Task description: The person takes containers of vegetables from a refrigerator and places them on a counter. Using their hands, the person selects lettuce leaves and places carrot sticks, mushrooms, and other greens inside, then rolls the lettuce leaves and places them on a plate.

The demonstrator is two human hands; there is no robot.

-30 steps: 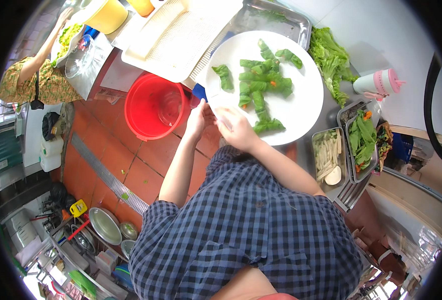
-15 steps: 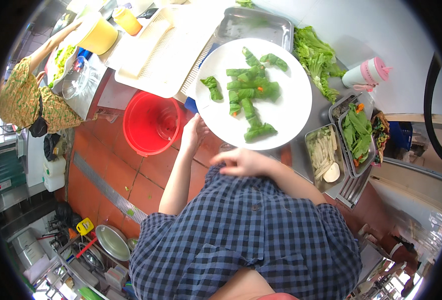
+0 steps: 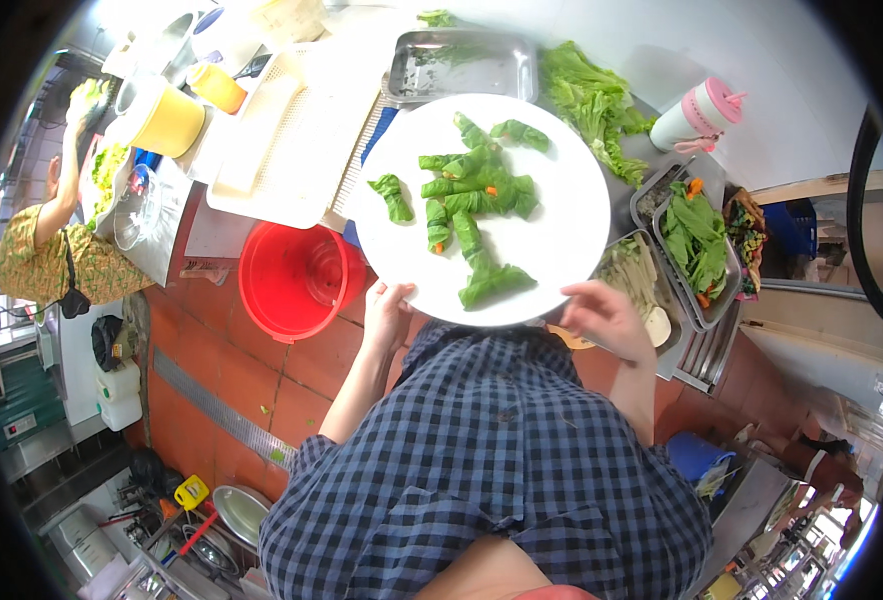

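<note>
A large round white plate is in front of me, its near edge above my shirt. Green leaf-wrapped rolls lie on it, most crossed in a cluster with bits of orange showing; one shorter roll sits apart at the left. My left hand is closed on the plate's near-left rim. At the near-right rim, my right hand has its fingers apart, their tips at the edge; whether they touch it is unclear. The plate hides part of the counter beneath.
A red bucket stands on the tiled floor at left. Beyond the plate are a cream perforated tray and a metal tray. Lettuce, a bottle and vegetable pans stand right. Another person works far left.
My right hand has moved right, from in front of my shirt to the plate's near-right rim. The plate has shifted slightly left and nearer, with my left hand still on it.
</note>
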